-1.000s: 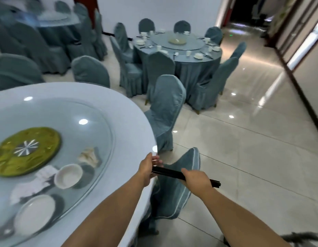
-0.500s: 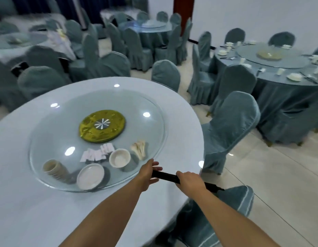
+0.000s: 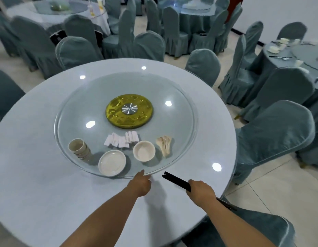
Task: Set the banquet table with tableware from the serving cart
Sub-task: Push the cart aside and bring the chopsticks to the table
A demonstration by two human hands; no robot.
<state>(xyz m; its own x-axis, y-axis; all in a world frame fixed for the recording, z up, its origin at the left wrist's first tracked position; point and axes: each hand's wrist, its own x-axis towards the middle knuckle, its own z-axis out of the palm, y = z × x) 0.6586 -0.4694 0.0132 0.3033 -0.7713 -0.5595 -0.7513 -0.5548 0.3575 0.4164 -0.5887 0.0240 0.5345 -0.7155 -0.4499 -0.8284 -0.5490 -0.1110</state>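
Note:
My right hand grips a bundle of black chopsticks over the near edge of the round white banquet table. My left hand touches the near rim of the glass turntable and holds nothing. On the glass stand a stack of beige cups, a white plate, a white bowl, several spoons and folded white napkins. A gold disc marks the centre.
Chairs in grey-blue covers ring the table; one stands at the right, another just below my right arm. More set tables and chairs fill the room behind. Tiled floor lies to the right.
My left hand let go of the chopsticks and moved to the turntable rim. The view swung left and over the table; my right hand still carries the chopsticks.

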